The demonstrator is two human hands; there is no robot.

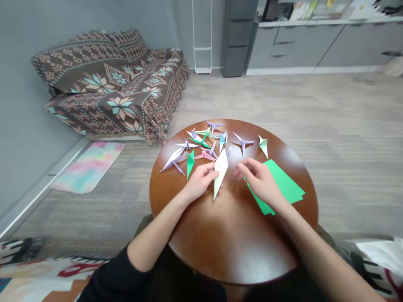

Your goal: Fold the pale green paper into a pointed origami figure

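My left hand (203, 179) is closed on a pale green and white piece of folded paper (221, 167), a long narrow diamond held upright above the table. To the right of it, apart from the paper, is my right hand (256, 178). Its fingers are loosely bent and a little blurred, with nothing visible in them. Beneath that hand lies a stack of green paper sheets (285, 184). Several folded paper cranes in purple, green, white and pink lie in a cluster beyond my left hand, among them a pink crane (204, 155) and a green one (190, 162).
All this rests on a round brown wooden table (226, 247). A purple crane (243, 143) and a light green crane (263, 145) lie at its far right. A sofa (119, 92) with a patterned cover, a pastel mat (90, 165) and grey cabinets (302, 46) stand farther off.
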